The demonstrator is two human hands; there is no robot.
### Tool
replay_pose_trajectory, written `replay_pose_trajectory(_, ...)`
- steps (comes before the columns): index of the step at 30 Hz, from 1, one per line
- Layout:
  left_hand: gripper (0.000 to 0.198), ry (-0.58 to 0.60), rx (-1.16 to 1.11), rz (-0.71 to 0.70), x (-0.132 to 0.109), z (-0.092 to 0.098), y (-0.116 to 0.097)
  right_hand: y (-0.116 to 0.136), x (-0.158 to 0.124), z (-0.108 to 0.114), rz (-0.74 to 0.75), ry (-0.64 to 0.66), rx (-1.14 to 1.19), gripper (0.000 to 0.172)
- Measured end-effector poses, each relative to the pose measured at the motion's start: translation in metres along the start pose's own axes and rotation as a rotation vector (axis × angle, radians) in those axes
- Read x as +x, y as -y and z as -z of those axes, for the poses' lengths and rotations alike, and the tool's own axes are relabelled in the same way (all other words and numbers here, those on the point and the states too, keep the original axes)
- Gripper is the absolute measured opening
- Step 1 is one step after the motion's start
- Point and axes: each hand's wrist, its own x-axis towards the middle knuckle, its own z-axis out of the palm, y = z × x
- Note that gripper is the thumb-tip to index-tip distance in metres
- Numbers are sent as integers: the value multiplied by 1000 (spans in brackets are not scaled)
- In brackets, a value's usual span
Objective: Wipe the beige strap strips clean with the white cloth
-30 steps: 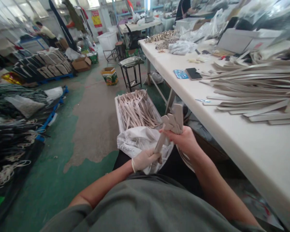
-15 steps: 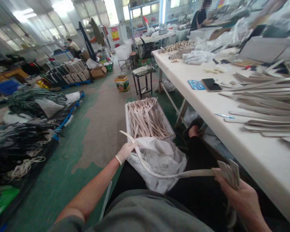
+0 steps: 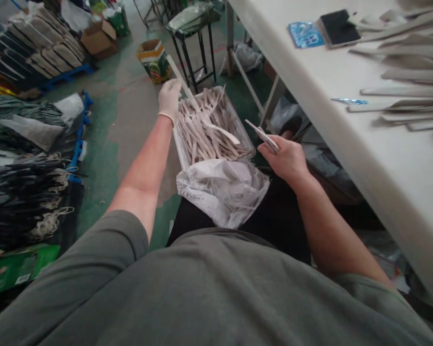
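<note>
My left hand [image 3: 170,99], in a pale glove, is closed on a long beige strap [image 3: 188,91]. One end of the strap points up past my fingers. The other curves down over a white bin [image 3: 251,153] full of similar straps [image 3: 201,136]. To the right of the bin, my right hand [image 3: 287,156] is bare and closed around a small bundle of straps [image 3: 264,136]; most of the bundle's length is out of sight. A crumpled white woven sack [image 3: 223,185] lies over my lap against the bin's near edge.
On my right stands a white table [image 3: 332,144] with loose straps [image 3: 411,103], a phone [image 3: 339,28] and a blue packet [image 3: 305,34]. Beyond the bin are a black stool [image 3: 191,53] and a carton [image 3: 153,60]. Dark cord bundles [image 3: 21,192] lie at left.
My left hand has carried its strap forward over the bin, and the strap no longer reaches my right hand. My right hand has moved forward and left with its bundle. The view has tilted down.
</note>
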Motion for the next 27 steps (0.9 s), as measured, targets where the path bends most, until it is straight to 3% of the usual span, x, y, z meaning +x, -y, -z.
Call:
replay_pose_trajectory(2,34,83,209,-113,-35,-13,30,-11,-17,-2,-72,54,59,34)
replay_pose_trajectory(4,36,343,406,-51,-83,-22,70,-28,-46,-4,-191,118,177,37)
replay_pose_trajectory(5,38,404,459,-26,-107,-24,91,-36,-62,-6,-264,144,235,39)
replay_pose_trajectory(7,43,474,713,-30,-149,-26,131,-53,-93,-9,-402,178,315,43)
replay_pose_trajectory(9,53,492,1020,-20,-176,-26,162,-67,-117,-12,-462,188,346,45)
replay_pose_trajectory(12,66,477,1271,66,-187,-30,191,-77,-134,-13,-468,136,376,46)
replay_pose_trajectory(14,66,450,1304,106,-180,-36,199,-78,-133,-14,-492,91,398,46)
replay_pose_trajectory(16,53,412,1281,133,-172,-43,201,-77,-129,-14,-523,69,415,45)
replay_pose_trajectory(20,34,391,1177,136,-171,-42,192,-79,-122,-15,-522,65,445,45)
replay_pose_trajectory(23,39,397,1049,107,-193,-25,179,-80,-120,-11,-537,92,493,42)
replay_pose_trajectory(27,42,388,375,191,-246,3,157,-62,-117,-5,-624,282,714,42)
